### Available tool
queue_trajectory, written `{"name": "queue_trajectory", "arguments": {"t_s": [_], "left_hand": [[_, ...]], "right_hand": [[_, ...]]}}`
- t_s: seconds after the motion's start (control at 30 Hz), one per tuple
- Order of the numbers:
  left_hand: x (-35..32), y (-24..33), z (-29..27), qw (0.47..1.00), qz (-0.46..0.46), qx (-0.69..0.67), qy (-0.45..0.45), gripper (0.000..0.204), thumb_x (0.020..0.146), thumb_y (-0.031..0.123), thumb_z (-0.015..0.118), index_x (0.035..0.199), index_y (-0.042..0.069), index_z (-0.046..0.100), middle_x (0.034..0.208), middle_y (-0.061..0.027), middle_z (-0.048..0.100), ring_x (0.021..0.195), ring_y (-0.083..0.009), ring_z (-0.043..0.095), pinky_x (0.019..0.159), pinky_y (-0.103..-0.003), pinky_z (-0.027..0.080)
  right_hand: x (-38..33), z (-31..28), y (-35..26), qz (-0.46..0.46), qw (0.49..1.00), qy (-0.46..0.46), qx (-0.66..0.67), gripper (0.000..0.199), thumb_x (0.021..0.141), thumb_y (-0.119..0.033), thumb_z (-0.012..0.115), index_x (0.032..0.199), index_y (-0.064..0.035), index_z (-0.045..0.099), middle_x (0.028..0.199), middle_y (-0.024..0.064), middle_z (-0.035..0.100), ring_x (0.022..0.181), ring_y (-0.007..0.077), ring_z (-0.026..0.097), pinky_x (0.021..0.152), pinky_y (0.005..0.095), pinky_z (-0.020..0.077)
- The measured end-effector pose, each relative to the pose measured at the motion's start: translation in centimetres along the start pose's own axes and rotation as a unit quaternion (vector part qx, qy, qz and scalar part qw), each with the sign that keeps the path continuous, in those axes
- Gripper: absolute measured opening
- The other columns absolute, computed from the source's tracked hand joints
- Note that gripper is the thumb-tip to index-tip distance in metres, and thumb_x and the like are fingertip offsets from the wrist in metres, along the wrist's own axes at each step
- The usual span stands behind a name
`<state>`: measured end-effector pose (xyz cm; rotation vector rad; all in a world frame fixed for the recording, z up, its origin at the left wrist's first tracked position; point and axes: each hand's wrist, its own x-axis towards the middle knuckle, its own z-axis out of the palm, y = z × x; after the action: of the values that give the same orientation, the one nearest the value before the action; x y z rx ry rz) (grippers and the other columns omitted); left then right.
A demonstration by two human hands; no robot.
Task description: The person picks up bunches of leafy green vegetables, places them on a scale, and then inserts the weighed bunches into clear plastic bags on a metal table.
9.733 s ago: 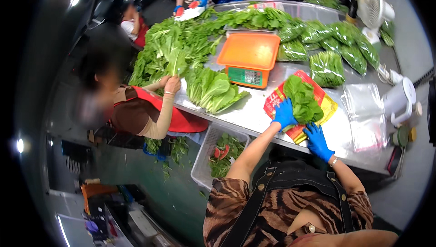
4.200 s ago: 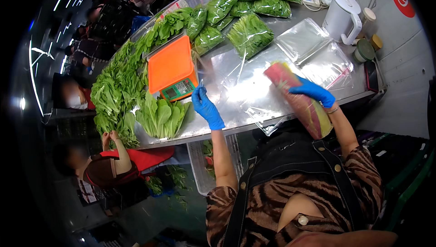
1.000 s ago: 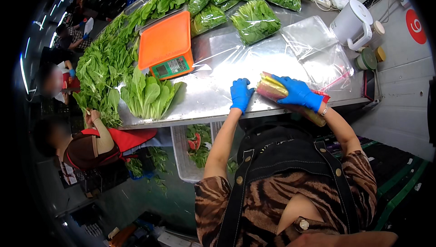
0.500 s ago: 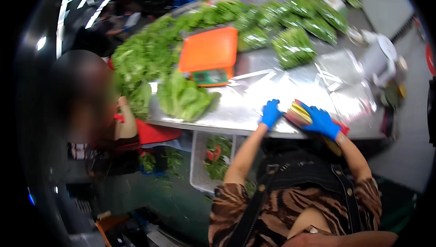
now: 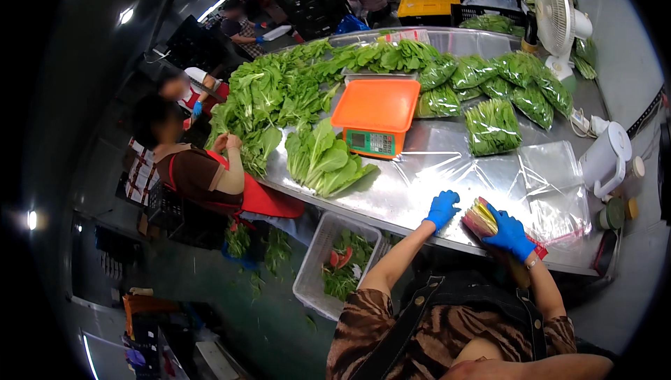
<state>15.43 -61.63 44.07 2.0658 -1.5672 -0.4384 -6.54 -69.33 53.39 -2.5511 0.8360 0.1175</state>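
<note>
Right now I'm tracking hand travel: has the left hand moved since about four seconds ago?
Yes, rightward: the left hand was close beside the orange scale; now it is well away to the scale's right.

White fan [image 5: 554, 15] — on its base | yellow crate [image 5: 428, 11] — left of fan | white power strip [image 5: 580, 123]: in front of fan | white kettle [image 5: 605, 158]: farther in front of fan

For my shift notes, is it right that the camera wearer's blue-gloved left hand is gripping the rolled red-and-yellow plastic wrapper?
Not quite: the head view shows the blue-gloved right hand gripping the rolled red-and-yellow plastic wrapper, not the left hand.
</note>
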Motion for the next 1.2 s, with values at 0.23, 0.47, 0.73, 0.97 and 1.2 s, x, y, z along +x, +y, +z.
{"name": "queue_trajectory", "arguments": {"t_s": [0.23,0.47,0.73,0.97,1.2], "left_hand": [[0.4,-0.7,1.8,0.999,0.009,0.006,0.032,0.046,0.055,0.030,0.074,0.094,0.010,0.056,0.090,-0.0071,0.054,0.087,-0.0269,0.050,0.072,-0.039,0.041],[-0.6,0.2,0.9,0.998,-0.012,-0.005,0.061,0.042,0.057,0.029,0.074,0.090,0.012,0.054,0.087,-0.0054,0.053,0.084,-0.0254,0.049,0.071,-0.039,0.041],[0.0,0.3,0.6,0.994,0.012,-0.033,0.101,0.011,0.071,0.017,0.059,0.079,0.009,0.059,0.079,-0.0097,0.055,0.078,-0.0283,0.051,0.068,-0.038,0.041],[-0.2,-0.5,0.7,0.991,-0.019,-0.092,0.097,0.018,0.076,0.018,0.052,0.083,0.004,0.061,0.082,-0.0166,0.058,0.077,-0.0323,0.054,0.071,-0.039,0.041],[-0.7,3.1,0.0,0.981,-0.005,-0.101,0.165,0.016,0.078,0.016,0.049,0.087,0.010,0.061,0.082,-0.0122,0.060,0.076,-0.0295,0.056,0.070,-0.037,0.044]], "right_hand": [[0.0,-0.1,0.6,0.034,0.998,-0.037,0.027,0.080,0.062,-0.044,0.062,0.132,-0.0245,0.027,0.099,0.0157,0.053,0.089,0.0315,0.054,0.077,0.0404,0.0427],[-1.7,-1.1,1.4,0.026,0.999,-0.015,-0.011,0.081,0.061,-0.038,0.065,0.131,-0.0290,0.025,0.103,0.0145,0.051,0.083,0.0340,0.055,0.074,0.0412,0.0447],[-1.2,-1.2,1.4,0.040,0.999,-0.030,0.000,0.080,0.062,-0.039,0.065,0.131,-0.0283,0.025,0.103,0.0150,0.050,0.083,0.0342,0.055,0.074,0.0411,0.0442],[-1.1,-1.4,1.9,0.062,0.995,-0.037,0.065,0.077,0.062,-0.039,0.065,0.129,-0.0200,0.033,0.106,0.0140,0.052,0.092,0.0321,0.053,0.079,0.0394,0.0433],[-0.4,-3.4,-2.0,-0.056,0.983,-0.083,0.151,0.078,0.063,-0.027,0.068,0.130,-0.0097,0.032,0.116,0.0155,0.049,0.106,0.0284,0.049,0.089,0.0346,0.0375]]}}
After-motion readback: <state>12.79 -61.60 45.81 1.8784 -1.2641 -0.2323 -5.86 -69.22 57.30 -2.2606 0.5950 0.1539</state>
